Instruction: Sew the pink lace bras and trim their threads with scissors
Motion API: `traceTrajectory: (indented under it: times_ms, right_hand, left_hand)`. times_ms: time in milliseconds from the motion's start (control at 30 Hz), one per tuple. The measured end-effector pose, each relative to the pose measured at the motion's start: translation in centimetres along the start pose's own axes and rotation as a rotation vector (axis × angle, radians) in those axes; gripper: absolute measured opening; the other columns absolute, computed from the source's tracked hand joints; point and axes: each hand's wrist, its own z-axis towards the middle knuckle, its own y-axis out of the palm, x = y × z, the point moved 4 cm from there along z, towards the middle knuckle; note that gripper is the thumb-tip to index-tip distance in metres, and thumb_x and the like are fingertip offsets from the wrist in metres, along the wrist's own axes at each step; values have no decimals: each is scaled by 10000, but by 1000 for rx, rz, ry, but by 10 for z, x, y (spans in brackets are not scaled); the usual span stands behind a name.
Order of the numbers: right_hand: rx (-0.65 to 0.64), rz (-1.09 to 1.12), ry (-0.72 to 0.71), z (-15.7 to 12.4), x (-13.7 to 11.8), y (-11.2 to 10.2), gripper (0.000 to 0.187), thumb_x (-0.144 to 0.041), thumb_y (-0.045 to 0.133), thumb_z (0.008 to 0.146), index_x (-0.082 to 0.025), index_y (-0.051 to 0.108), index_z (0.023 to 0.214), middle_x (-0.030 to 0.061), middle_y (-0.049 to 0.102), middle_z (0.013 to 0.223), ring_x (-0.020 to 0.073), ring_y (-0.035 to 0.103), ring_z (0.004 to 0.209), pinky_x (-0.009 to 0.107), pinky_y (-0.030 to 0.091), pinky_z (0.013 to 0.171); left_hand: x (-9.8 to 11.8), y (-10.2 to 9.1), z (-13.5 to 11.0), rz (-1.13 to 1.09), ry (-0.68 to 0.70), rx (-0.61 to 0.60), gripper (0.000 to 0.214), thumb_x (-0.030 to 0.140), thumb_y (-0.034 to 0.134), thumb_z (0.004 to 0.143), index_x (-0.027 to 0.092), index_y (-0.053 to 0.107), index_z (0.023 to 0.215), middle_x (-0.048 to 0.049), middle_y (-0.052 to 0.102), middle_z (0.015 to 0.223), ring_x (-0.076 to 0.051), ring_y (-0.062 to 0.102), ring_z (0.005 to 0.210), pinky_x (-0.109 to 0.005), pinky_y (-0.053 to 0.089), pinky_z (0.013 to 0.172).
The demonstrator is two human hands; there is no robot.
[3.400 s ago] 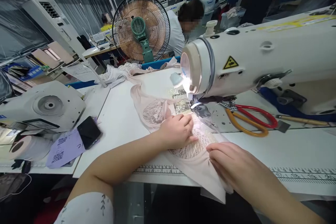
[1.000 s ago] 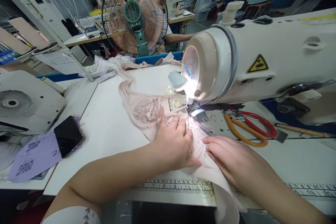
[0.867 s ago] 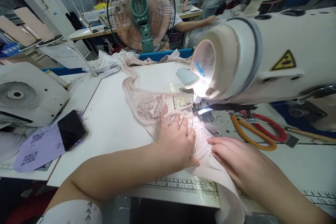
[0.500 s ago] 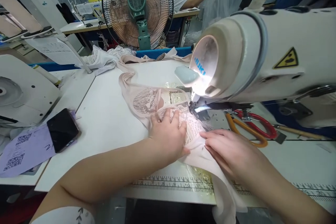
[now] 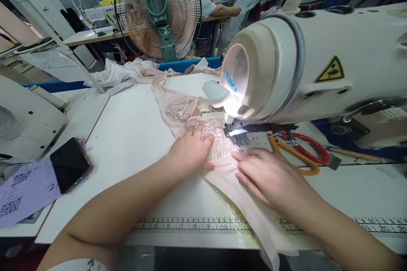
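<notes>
Diagonally across a white table, a pale pink lace garment runs far left to near right beside a sewing machine, left hand spread on it, right hand touching, grip unclear, a fan beyond.

We list one white sleeve, left arm, bearing a dark sprig-like mark; left hand and right hand, both bare.

The cloth lies on the surface, next to the machine, and its tail hangs over the front edge. The left hand and right hand are on it. Scissors lie to the right, the phone sits on paper at the left, and the fan stands behind.
</notes>
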Motion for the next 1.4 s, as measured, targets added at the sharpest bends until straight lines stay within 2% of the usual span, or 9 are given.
traceTrajectory:
  times_ms: [333,567,800,967,1033,1100,1167,1267,1400]
  right_hand:
    - [-61,-123,-81,14,-3,-5,175,-222,533,873,-182,578,708,38,697,950,230,569,954,355,413,762]
    - [-71,-92,-89,11,-10,-13,112,-205,629,786,-180,577,690,10,679,879,212,570,863,338,414,708]
    - [-105,-29,-77,3,-17,-15,152,-197,601,802,-192,528,668,4,655,856,205,551,835,341,405,712]
    - [-48,23,-89,-2,-24,-24,273,-179,407,911,-200,506,657,19,661,862,198,554,818,326,393,667]
    - [-49,14,-90,-8,-26,-30,305,-176,355,929,-198,522,674,32,657,847,192,552,777,318,386,634]
    - [-48,9,-90,-17,-26,-34,288,-154,350,917,-197,543,707,35,654,837,189,546,744,315,378,618]
    - [-58,36,-81,-28,-25,-35,266,-74,353,858,-205,571,781,14,657,855,177,545,735,304,375,621]
    - [-122,98,-46,-46,-22,-31,347,10,360,722,-226,572,863,-13,653,881,161,551,738,288,379,626]
    - [-157,67,-62,-60,-21,-27,347,7,363,677,-216,541,874,21,641,877,175,558,714,286,385,582]
  left_hand:
    - [-29,4,24,-161,15,40,800,456,700,740,202,353,1415,-189,111,1556,-373,153,1419,-476,266,1121]
    - [-42,6,34,-248,26,88,823,431,720,722,212,349,1423,-159,119,1562,-334,145,1430,-434,237,1144]
    - [-47,7,39,-275,4,113,791,423,700,742,205,353,1418,-174,107,1561,-351,139,1427,-447,242,1135]
    - [-51,3,42,-262,-37,182,760,389,697,755,177,361,1403,-204,160,1539,-363,190,1410,-470,291,1103]
    - [-45,0,37,-210,-83,235,712,328,685,771,155,372,1387,-215,229,1508,-369,249,1383,-495,315,1077]
    - [-28,-1,26,-130,-61,321,501,228,590,836,135,448,1308,-198,387,1412,-338,372,1301,-504,359,1026]
    - [0,3,10,-71,92,371,268,154,423,906,120,550,1139,-153,554,1196,-261,512,1111,-439,439,916]
    - [45,18,-18,-61,405,289,250,216,373,938,141,609,911,-70,595,867,-176,542,789,-302,465,665]
    - [73,32,-41,78,649,162,298,363,487,904,120,637,988,-99,571,908,-203,513,792,-307,438,626]
